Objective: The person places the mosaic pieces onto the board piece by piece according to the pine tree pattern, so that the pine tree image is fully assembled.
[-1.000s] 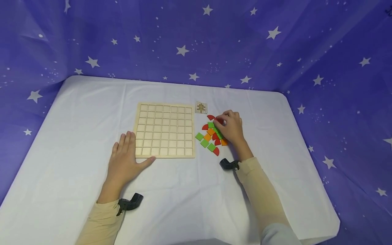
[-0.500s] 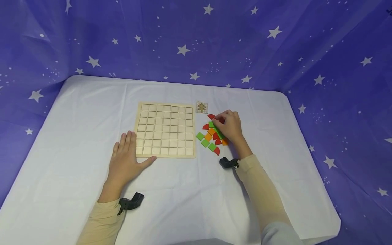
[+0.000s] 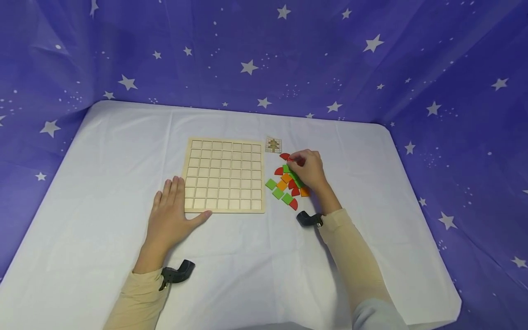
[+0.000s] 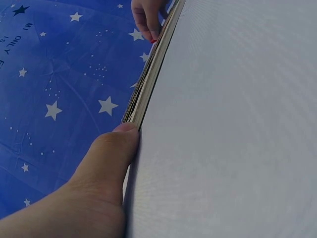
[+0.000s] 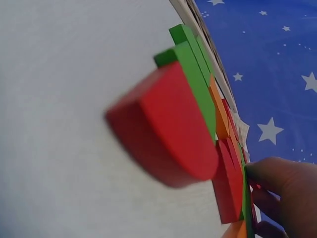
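A square wooden grid board (image 3: 223, 175) lies on the white table. My left hand (image 3: 168, 224) rests at its lower left corner, straight fingers along the left side and thumb (image 4: 111, 153) against the near edge. Right of the board is a loose group of flat blocks: green squares (image 3: 278, 193), orange squares (image 3: 282, 185) and red quarter circles (image 3: 278, 171). My right hand (image 3: 310, 170) is over the far end of this group, thumb and forefinger pinching a red quarter-circle block (image 4: 154, 41). The palm hides some blocks. One red quarter circle (image 5: 163, 124) looms large in the right wrist view.
A small card (image 3: 273, 145) with a tree pattern on a grid lies beyond the blocks, by the board's far right corner. A purple star-printed curtain (image 3: 231, 55) surrounds the white-covered table (image 3: 247, 275) at the back and sides.
The right thumb and forefinger shift slightly at the red blocks. My left hand stays at the board's corner. The head view drifts a little.
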{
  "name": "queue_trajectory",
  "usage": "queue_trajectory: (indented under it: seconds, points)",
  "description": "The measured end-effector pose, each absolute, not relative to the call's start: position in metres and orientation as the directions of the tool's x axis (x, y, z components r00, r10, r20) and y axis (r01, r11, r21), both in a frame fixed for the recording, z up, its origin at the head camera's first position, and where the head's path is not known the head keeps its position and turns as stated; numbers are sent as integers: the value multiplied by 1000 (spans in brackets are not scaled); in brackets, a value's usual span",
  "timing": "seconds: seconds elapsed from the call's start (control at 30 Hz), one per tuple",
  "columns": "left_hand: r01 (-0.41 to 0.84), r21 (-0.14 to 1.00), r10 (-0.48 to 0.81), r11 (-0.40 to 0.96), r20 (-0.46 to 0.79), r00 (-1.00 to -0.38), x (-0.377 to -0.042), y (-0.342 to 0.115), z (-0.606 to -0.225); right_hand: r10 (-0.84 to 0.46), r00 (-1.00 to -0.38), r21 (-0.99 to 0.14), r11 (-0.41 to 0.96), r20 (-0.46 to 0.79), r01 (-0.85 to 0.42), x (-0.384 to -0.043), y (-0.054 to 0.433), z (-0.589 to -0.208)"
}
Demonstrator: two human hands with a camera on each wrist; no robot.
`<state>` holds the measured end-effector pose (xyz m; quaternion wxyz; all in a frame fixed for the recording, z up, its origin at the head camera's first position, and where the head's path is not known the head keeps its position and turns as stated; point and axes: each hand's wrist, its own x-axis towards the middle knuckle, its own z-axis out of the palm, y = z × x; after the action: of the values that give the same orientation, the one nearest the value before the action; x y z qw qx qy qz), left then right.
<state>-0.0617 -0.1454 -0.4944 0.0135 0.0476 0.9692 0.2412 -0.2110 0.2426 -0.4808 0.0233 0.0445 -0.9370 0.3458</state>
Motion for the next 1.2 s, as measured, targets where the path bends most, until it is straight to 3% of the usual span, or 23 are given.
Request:
queue_trajectory:
  seconds: [0.4,0.7,1.2]
  points:
    - [88,469,96,879,7,-995,-62,-146,-495,-138,-982,-622,759,132,-191,-212,245,-485]
    - [87,467,93,880,10,-996,-62,-146,-496,-161,-984,-564,807,69,-172,-210,246,-483]
    - [93,481,88,872,33,-996,-62,-144,-492,-153,-981,-566,801,119,-194,-210,244,-478]
